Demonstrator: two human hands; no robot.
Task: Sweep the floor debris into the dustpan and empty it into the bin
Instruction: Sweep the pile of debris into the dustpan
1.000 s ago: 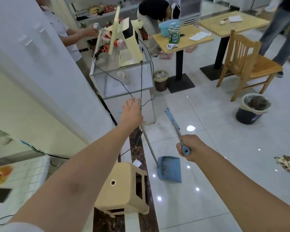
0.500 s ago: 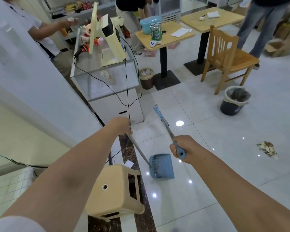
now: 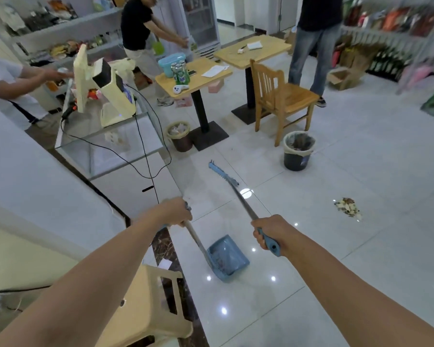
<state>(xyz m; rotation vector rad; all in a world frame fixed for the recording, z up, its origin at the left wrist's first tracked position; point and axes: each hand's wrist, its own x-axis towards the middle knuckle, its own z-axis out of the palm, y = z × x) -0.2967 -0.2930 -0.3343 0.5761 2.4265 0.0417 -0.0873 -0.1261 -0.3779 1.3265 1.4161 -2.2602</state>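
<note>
My left hand (image 3: 177, 212) grips the top of the metal handle of a blue dustpan (image 3: 228, 257), which rests on the white tile floor just ahead of me. My right hand (image 3: 268, 232) holds the blue grip of a broom (image 3: 223, 173); its shaft points away from me and its blue head hangs above the floor. A small pile of debris (image 3: 348, 208) lies on the tiles to the right, apart from both tools. A dark bin (image 3: 298, 151) with a pale liner stands beyond it near a wooden chair.
A beige plastic stool (image 3: 148, 304) stands by my left arm. A glass counter (image 3: 110, 146) with a cabled device is at the left. Behind stand two wooden tables (image 3: 193, 76), the wooden chair (image 3: 281, 98), a small brown bin (image 3: 179, 136) and three people.
My left hand came down from the counter's edge and closed on the dustpan handle. The view swung right, bringing the debris pile and bin closer to the middle.
</note>
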